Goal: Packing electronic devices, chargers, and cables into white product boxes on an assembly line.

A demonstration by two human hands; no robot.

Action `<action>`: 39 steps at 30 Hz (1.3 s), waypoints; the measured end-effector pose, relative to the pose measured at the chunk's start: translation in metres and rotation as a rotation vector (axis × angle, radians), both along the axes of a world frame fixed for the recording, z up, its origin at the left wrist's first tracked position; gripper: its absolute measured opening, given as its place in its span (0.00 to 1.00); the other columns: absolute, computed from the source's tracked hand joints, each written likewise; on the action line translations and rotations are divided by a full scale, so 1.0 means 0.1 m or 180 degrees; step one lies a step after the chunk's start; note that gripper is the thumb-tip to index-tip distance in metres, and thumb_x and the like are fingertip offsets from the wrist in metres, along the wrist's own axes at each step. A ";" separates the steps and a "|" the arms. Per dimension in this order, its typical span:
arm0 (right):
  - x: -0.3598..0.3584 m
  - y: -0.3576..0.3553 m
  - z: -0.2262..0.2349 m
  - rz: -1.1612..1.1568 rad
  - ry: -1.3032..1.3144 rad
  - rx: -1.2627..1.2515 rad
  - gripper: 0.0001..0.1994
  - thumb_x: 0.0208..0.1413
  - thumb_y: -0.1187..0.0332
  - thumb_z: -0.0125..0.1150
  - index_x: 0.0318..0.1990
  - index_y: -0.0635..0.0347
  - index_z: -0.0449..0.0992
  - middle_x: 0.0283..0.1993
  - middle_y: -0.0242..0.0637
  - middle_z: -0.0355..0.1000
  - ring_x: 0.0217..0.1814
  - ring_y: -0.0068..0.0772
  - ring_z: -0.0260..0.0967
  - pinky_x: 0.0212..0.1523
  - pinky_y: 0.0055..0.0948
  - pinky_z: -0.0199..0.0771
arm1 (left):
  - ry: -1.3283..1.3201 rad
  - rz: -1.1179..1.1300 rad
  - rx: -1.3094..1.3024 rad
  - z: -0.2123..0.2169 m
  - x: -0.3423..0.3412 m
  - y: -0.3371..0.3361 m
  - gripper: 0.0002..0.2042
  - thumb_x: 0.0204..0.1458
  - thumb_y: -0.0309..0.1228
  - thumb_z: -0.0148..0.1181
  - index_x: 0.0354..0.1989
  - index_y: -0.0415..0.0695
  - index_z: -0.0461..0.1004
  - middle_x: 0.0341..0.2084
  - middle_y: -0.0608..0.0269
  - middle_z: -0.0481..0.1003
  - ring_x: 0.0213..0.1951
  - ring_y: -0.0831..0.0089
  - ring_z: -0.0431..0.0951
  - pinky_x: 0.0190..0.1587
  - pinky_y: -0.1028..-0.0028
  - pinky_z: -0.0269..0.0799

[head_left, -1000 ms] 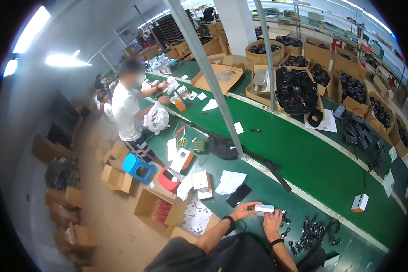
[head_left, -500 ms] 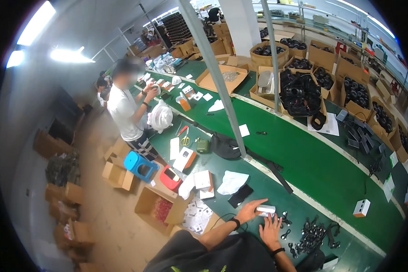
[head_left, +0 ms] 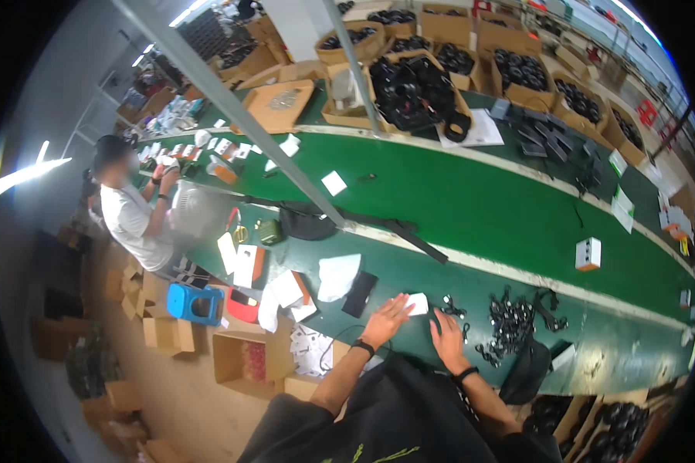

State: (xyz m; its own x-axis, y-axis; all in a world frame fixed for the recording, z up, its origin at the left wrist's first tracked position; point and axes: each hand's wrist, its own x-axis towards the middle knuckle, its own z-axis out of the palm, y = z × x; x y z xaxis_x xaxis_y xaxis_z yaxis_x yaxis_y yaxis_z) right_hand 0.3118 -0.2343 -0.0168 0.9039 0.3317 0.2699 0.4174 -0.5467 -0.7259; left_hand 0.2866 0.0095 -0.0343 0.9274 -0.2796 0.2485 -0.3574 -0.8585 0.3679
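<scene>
A small white box (head_left: pixel 418 304) lies on the green worktop in front of me. My left hand (head_left: pixel 388 321) grips it at its left side, the fingers close together. To the right of the box, my right hand (head_left: pixel 446 339) is open with nothing in it, fingers stretched out over the worktop. Beyond its fingertips are a few small coiled black cables (head_left: pixel 454 309). A larger pile of black cables (head_left: pixel 511 320) sits farther right. Left of my left hand lies a black flat phone-like slab (head_left: pixel 359 294), with a crumpled white bag (head_left: pixel 338 276) beside it.
A metal post (head_left: pixel 239 116) rises at the worktop's far edge, near a black waist bag (head_left: pixel 307 220). Behind runs a green conveyor belt (head_left: pixel 455 193) carrying a white-and-orange box (head_left: pixel 588 254). A black pouch (head_left: pixel 527 372) lies at right. Left, a person (head_left: pixel 133 216) stands near a white fan.
My view has turned to the right. My right hand has come off the white box and is now apart from it; the left hand stays on the box.
</scene>
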 end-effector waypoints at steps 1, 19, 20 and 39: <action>0.08 0.06 -0.02 -0.0019 0.0123 0.0064 0.19 0.62 0.75 0.67 0.59 0.70 0.80 0.62 0.52 0.80 0.61 0.57 0.77 0.64 0.48 0.78 | -0.0036 0.0020 -0.0012 0.01 0.01 0.00 0.26 0.64 0.35 0.66 0.72 0.54 0.74 0.71 0.56 0.73 0.71 0.58 0.74 0.70 0.57 0.73; 0.03 0.15 -0.10 0.0452 0.0477 -0.0141 0.29 0.62 0.74 0.66 0.72 0.56 0.73 0.62 0.49 0.76 0.53 0.59 0.77 0.56 0.49 0.81 | 0.1372 0.1298 -0.1953 0.29 0.21 -0.04 0.16 0.69 0.32 0.62 0.63 0.46 0.81 0.57 0.49 0.83 0.59 0.48 0.83 0.59 0.56 0.82; 0.04 0.18 -0.09 0.0463 0.0260 -0.0476 0.28 0.61 0.74 0.66 0.70 0.56 0.75 0.63 0.48 0.75 0.51 0.57 0.77 0.54 0.49 0.82 | 0.1221 0.1200 -0.2009 0.30 0.23 -0.04 0.16 0.68 0.32 0.63 0.62 0.46 0.81 0.59 0.49 0.82 0.61 0.49 0.82 0.61 0.57 0.81; 0.72 -0.04 -0.06 0.1781 -0.1067 -0.0743 0.17 0.55 0.73 0.72 0.53 0.63 0.84 0.60 0.35 0.77 0.61 0.37 0.73 0.54 0.38 0.84 | 0.0545 -0.0265 0.0177 -0.02 0.00 0.08 0.32 0.66 0.30 0.62 0.79 0.52 0.64 0.77 0.55 0.65 0.77 0.58 0.65 0.77 0.53 0.62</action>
